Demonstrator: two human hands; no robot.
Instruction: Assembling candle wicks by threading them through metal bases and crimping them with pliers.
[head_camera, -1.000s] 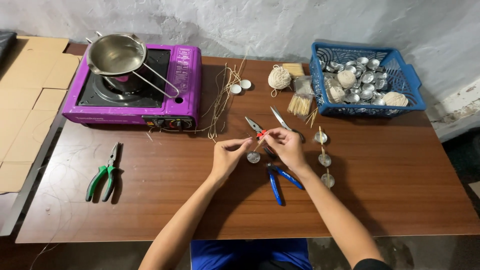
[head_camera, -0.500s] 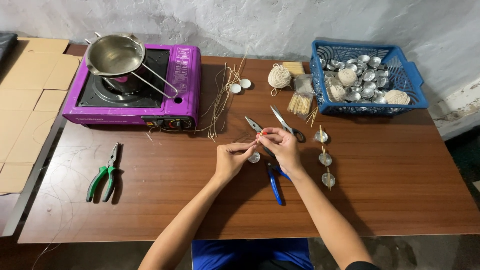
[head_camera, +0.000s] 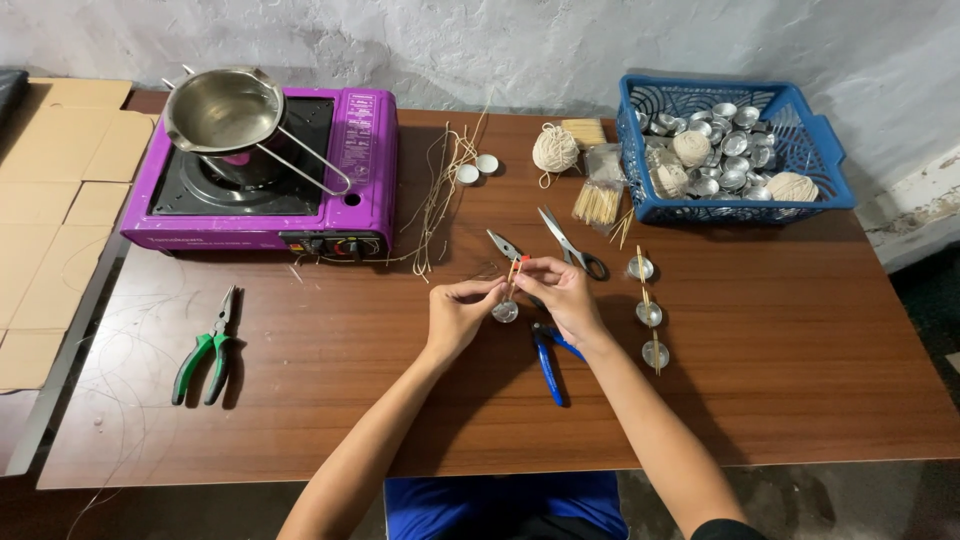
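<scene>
Since the earlier frames both hands have drawn closer together at mid-table, with pliers and cups unmoved. Head view: left hand and right hand pinch a pair of thin wooden sticks bound by a red band just above a small round silver metal cup resting on the brown wooden table. Relative to that cup: blue-handled pliers just below-right, green-handled pliers far left, purple portable gas stove upper-left, blue plastic basket upper-right.
</scene>
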